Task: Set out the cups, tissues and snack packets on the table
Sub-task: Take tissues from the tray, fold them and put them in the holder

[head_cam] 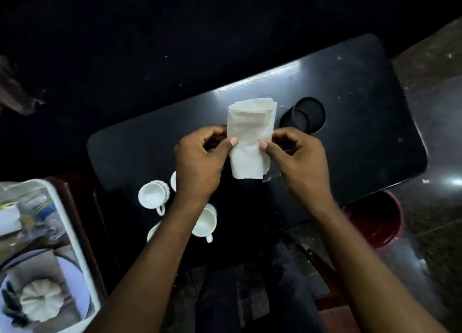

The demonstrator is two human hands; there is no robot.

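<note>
1. The left hand (pixel 200 157) pinches the left edge of a folded white tissue (pixel 250 142) between thumb and fingers; the right hand (pixel 297 157) pinches the opposite edge the same way. Both are closed on the paper, and nothing else is held.

2. The tissue sits between the two hands above the black table (pixel 362 137), roughly at the table's middle. Its long axis runs from 12 to 6 o'clock, with the looser folded layers at the 12 o'clock end.

3. The relation that matters: each hand is equally close, one at 9 o'clock of the tissue and one at 3 o'clock, so either could lay it down. Bare table lies straight below and on toward 12 o'clock.

4. White cups (pixel 153 195) stand on the table at about 7 o'clock from the tissue, near the left forearm (one is partly hidden behind that wrist). I judge that the cups are already set out and the tissue is the step in hand.

5. A round recess (pixel 308 115) in the tabletop lies just beside the tissue at 2 o'clock; laying the tissue flat likely means keeping clear of it.

6. A white tray (pixel 72 237) of items sits at 8 o'clock, off the table; whether it holds snack packets is too blurred to tell.
</note>
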